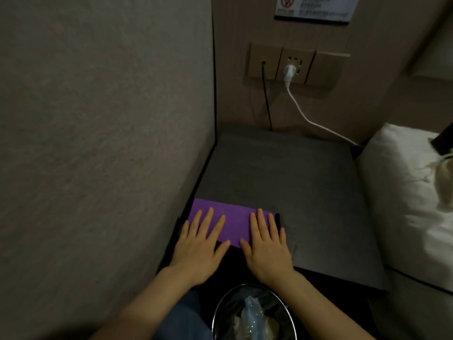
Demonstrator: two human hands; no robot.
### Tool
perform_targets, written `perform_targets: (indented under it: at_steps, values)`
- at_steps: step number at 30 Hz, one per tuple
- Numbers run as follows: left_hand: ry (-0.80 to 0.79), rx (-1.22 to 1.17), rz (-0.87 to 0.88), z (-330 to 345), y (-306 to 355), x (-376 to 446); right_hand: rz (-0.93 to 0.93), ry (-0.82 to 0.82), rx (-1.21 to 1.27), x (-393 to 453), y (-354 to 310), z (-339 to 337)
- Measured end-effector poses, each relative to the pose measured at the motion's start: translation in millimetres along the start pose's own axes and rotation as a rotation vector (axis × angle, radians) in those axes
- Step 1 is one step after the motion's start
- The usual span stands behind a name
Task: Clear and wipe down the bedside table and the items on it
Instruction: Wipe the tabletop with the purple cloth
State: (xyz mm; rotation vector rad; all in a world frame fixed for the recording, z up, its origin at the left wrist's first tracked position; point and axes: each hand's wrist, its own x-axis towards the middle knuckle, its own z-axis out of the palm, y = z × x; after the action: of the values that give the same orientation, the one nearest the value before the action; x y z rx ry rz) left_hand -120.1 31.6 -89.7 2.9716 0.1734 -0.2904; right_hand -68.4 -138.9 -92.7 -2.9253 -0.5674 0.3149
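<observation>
A folded purple cloth (pixel 232 219) lies flat at the near left corner of the dark grey bedside table (pixel 294 182). My left hand (pixel 202 244) presses on the cloth's left part with straight, spread fingers. My right hand (pixel 267 244) lies flat on its right part, fingers straight and pointing away from me. A thin black thing (pixel 278 220) lies just right of my right hand's fingers, at the cloth's right end; I cannot tell what it is.
A grey wall (pixel 105 143) closes the left side. Behind the table, a wall socket panel (pixel 294 66) holds a white plug and cable (pixel 308 116) and a black cable (pixel 266 99). A white pillow (pixel 402 190) lies at the right. A waste bin (pixel 252 315) with rubbish stands below the table's front edge.
</observation>
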Motion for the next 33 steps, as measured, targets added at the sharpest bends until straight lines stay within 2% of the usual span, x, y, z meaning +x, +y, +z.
perform_targets:
  at_steps: [4, 7, 10, 17, 27, 33]
  values:
    - [0.040, -0.066, -0.096, 6.4, 6.5, -9.1, -0.005, 0.077, -0.033, -15.4, 0.5, 8.8]
    - [0.077, -0.013, -0.113, 7.6, 9.5, -4.2, 0.019, 0.070, -0.037, -8.4, 0.9, 9.4]
    - [0.010, -0.025, -0.105, -3.0, 6.9, 20.0, 0.039, 0.041, -0.028, 18.0, 1.7, 3.5]
    - [-0.194, -0.033, -0.101, -47.0, 5.9, 138.1, 0.101, -0.098, -0.017, 125.2, 19.8, -31.4]
    - [-0.191, -0.042, -0.095, -80.2, 25.1, 308.3, 0.154, -0.035, -0.044, 292.0, 73.3, -70.0]
    - [-0.191, -0.115, -0.126, -89.4, 38.8, 357.5, 0.184, -0.020, -0.047, 334.4, 95.7, -79.9]
